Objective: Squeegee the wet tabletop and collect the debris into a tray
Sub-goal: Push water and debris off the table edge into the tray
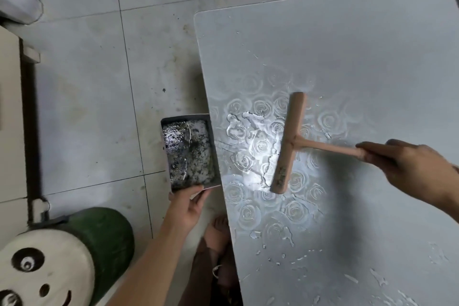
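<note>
The pink squeegee [288, 144] looks light and stiff, best held by its handle end, where the right hand [407, 164] grips it. Its blade lies on the wet tabletop [347, 57], near the edge. The left hand [186, 206] holds the debris-filled tray [165, 156] against that edge.
</note>
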